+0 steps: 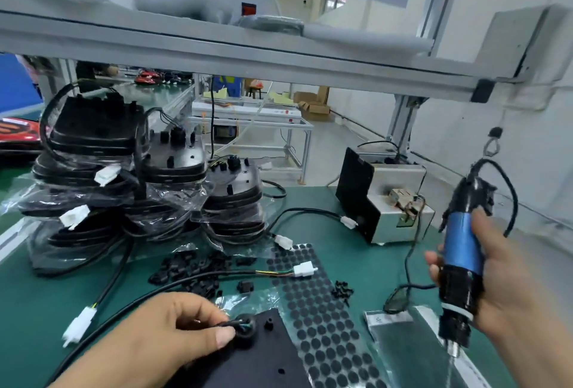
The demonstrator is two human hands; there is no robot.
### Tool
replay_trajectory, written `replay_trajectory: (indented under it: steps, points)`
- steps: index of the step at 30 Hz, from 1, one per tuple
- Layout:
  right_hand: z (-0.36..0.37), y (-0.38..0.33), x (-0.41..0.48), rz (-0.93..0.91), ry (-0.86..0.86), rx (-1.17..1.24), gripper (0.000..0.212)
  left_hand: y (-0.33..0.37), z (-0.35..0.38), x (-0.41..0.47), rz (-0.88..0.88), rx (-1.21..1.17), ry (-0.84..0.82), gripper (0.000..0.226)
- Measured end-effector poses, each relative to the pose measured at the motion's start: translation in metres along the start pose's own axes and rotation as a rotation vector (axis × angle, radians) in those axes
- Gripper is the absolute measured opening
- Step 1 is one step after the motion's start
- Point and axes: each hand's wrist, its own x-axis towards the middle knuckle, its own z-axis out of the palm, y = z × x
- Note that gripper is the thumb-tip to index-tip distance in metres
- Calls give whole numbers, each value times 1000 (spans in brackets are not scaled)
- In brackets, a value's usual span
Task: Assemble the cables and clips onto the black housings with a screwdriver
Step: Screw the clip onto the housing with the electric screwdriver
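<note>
A flat black housing (263, 353) lies at the bottom centre of the green mat. My left hand (173, 328) pinches a black cable (130, 307) where it enters a round black grommet (246, 327) on that housing. The cable runs left to a white connector (79, 324). My right hand (496, 282) grips a blue and black electric screwdriver (462, 263) upright, bit pointing down, to the right of the housing. Loose black clips (195, 266) lie scattered behind my left hand, and a few small black screws (342, 290) sit further right.
A pile of bagged black housings with cables (130, 177) fills the left back. A sheet of round black pads (322, 319) lies beside the housing. A metal screw feeder box (387, 201) stands at the back right. An aluminium shelf frame (248, 56) spans overhead.
</note>
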Motion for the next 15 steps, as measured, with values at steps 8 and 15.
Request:
replay_trajectory:
  steps: [8, 15]
  points:
    - [-15, 24, 14, 21, -59, 16, 44, 12, 12, -5, -37, -15, -46, 24]
    - [-13, 30, 28, -66, -158, -33, 48, 7, 16, -10, 6, -5, -35, 15]
